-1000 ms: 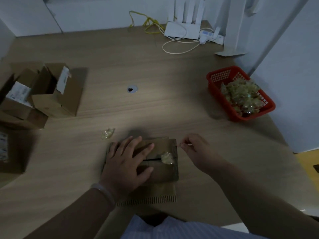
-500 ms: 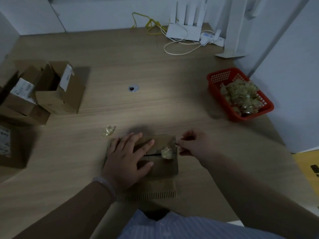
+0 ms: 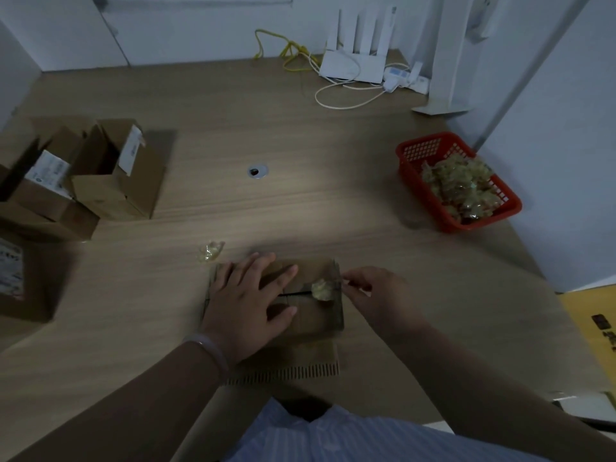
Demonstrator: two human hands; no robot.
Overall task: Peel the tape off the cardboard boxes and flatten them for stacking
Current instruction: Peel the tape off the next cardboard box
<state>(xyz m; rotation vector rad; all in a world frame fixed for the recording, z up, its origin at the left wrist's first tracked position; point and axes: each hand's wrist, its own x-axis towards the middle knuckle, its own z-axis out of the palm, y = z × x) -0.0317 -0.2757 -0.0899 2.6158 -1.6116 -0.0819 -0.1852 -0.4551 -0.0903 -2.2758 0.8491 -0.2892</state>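
Small cardboard box [image 3: 316,315]: pinned under spread left hand [image 3: 248,308]. Tape wad [image 3: 322,290]: just beside right hand [image 3: 376,295] fingertips, pinched on the strip's end. Advice: peel low, keep pressing.

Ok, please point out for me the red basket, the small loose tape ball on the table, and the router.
red basket [image 3: 412,168], head view, on its left rim
loose tape ball [image 3: 210,251], head view, its middle
router [image 3: 350,66], head view, its white body

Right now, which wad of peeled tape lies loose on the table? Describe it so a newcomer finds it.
Start at the flat box under the left hand. Just beyond its far left corner lies a small crumpled tape wad, alone on bare wood, unlike the wad on the box.
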